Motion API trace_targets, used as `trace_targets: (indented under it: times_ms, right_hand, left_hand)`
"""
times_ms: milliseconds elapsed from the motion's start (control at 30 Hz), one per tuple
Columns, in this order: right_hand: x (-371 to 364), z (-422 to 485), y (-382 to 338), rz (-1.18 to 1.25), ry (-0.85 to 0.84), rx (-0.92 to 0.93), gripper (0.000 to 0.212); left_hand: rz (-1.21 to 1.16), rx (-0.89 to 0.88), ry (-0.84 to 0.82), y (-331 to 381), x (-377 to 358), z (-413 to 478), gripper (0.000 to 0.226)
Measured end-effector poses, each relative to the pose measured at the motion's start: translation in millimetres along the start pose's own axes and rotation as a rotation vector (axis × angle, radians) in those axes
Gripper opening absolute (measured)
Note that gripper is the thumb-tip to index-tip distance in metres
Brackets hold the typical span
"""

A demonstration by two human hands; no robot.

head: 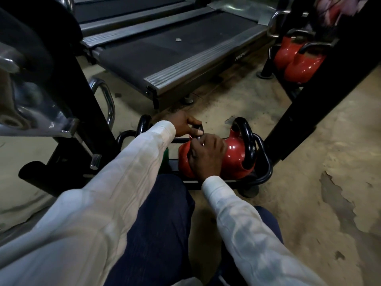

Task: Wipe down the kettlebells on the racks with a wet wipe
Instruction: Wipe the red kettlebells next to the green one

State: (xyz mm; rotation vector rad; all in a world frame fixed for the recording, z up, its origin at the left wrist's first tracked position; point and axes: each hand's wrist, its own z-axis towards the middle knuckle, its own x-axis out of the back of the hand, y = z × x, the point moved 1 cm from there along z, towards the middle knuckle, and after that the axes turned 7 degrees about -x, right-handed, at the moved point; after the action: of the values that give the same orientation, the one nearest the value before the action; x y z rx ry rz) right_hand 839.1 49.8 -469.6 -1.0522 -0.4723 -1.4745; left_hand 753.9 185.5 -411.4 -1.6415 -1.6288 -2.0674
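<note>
Two red kettlebells with black handles sit side by side on a low black rack (pixel 266 162) on the floor. My left hand (pixel 184 125) is closed around the black handle (pixel 196 127) of the left kettlebell (pixel 183 162). Over that kettlebell's body lies my right hand (pixel 206 156), its fingers curled at the base of the handle; no wet wipe shows, and whatever is under the palm is hidden. The right kettlebell (pixel 235 157) stands untouched beside it. A green object (pixel 165 159) peeks out behind my left sleeve.
Two more red kettlebells (pixel 299 60) rest on another rack at the upper right. A treadmill (pixel 165 48) lies just beyond the low rack. A black slanted post (pixel 321 89) stands on the right, a black and chrome machine frame (pixel 61 83) on the left. The concrete floor is patchy.
</note>
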Motion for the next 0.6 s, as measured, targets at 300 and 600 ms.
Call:
trace_targets:
  times_ms: [300,600]
  right_hand:
    - [-0.5,-35.3,9.2,0.012,0.045,0.000,0.022]
    - [12.6,-56.2,9.8,0.708,0.010,-0.458,0.011]
  left_hand:
    - [-0.090,-0.039,-0.002,-8.2,1.1,4.5,0.053]
    - [-0.060,-0.038,0.002,-13.3,-0.9,9.1,0.054]
